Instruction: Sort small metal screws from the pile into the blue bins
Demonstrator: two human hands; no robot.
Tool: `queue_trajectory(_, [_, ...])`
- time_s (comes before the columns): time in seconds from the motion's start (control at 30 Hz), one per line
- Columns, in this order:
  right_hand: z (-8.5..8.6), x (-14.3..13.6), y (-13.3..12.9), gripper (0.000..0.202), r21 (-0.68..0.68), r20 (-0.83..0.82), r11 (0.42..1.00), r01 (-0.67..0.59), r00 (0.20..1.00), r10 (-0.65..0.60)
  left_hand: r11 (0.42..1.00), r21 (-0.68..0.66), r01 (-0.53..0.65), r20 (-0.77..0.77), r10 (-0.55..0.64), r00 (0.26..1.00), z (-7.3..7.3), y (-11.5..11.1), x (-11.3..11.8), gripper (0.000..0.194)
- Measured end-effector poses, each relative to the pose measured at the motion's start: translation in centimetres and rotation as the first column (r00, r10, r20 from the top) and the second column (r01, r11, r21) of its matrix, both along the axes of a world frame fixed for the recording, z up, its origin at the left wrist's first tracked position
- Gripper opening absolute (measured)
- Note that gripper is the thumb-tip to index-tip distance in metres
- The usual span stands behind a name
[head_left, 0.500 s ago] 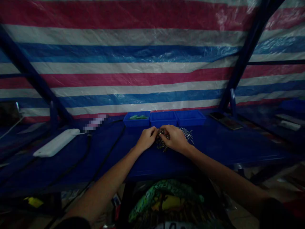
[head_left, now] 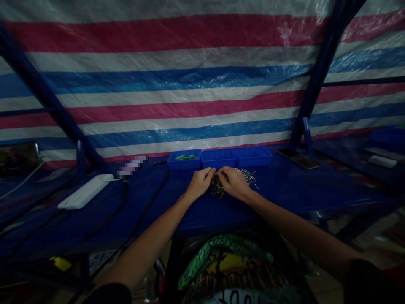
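Observation:
My left hand (head_left: 199,182) and my right hand (head_left: 233,181) meet over a small heap of dark metal parts (head_left: 217,189) on the blue table (head_left: 284,190). Both hands have their fingers curled, pinching at a small part between them; it is too dim to tell which hand holds it. A scatter of thin silvery pins (head_left: 248,175) lies just right of my right hand. Behind the hands stand three blue trays in a row: the left tray (head_left: 184,161) holds green pieces, the middle tray (head_left: 218,158) and the right tray (head_left: 252,156) look dark inside.
A white power strip (head_left: 85,192) lies at the left with black cables (head_left: 139,211) running toward the front edge. A phone (head_left: 299,159) lies at the back right. Dark blue frame posts (head_left: 316,84) rise before a striped tarpaulin (head_left: 177,84).
Both hands stay at the heap of parts, their fingers shifting slightly. The view has tilted a little, so everything sits somewhat to the right of before.

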State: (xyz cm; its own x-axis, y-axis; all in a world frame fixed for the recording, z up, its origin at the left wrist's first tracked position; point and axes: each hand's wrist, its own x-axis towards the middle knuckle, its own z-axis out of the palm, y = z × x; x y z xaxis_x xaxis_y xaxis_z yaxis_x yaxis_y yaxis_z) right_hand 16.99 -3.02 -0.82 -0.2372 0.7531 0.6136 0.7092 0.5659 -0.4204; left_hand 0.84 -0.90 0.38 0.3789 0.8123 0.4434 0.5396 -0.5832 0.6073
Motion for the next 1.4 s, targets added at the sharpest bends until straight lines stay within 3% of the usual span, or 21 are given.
queue_trajectory(0.17, [0.3,-0.3,-0.4,0.015,-0.079,-0.013,0.996,-0.030,0.999,0.029,1.000,0.015,-0.007,-0.029,0.007,1.000,0.3,-0.2,0.0,0.038])
queue_trajectory(0.3, [0.1,-0.3,-0.5,0.016,-0.041,-0.073,0.997,-0.060,0.996,0.057,1.000,0.017,-0.003,-0.016,0.004,1.000,0.6,-0.3,0.1,0.037])
queue_trajectory(0.7, [-0.1,0.0,0.1,0.014,-0.083,-0.209,0.980,-0.184,0.964,0.163,0.989,-0.059,0.137,-0.036,-0.139,0.990,-0.2,-0.5,-0.8,0.037])
queue_trajectory(0.8, [0.6,0.8,1.1,0.014,0.016,-0.291,0.997,-0.082,0.953,0.083,0.999,0.005,0.046,-0.080,-0.045,0.996,-0.1,-0.4,-1.8,0.028])
queue_trajectory(0.9, [1.8,1.8,3.2,0.016,0.184,-0.314,0.979,0.086,0.949,-0.025,0.997,0.080,-0.013,-0.222,0.031,0.975,-0.4,-0.2,-3.1,0.017])
queue_trajectory(1.0, [2.6,2.4,5.6,0.020,0.265,-0.221,0.936,0.233,0.959,-0.176,0.989,0.147,0.002,-0.345,0.050,0.937,-1.0,-0.3,-3.9,0.022])
queue_trajectory(1.13, [1.7,2.1,6.9,0.029,0.267,-0.035,0.908,0.324,0.944,-0.327,0.981,0.190,0.027,-0.413,0.055,0.909,-1.6,-0.7,-3.6,0.026])
queue_trajectory(1.27, [0.1,1.3,5.6,0.025,0.246,0.046,0.944,0.220,0.970,-0.238,0.986,0.164,-0.016,-0.403,0.082,0.911,-1.8,-0.4,-3.2,0.016])
queue_trajectory(1.4, [-0.4,0.1,3.9,0.016,0.184,0.120,0.983,0.029,0.991,-0.051,0.986,0.152,-0.068,-0.381,0.121,0.917,-1.8,0.0,-3.4,0.012])
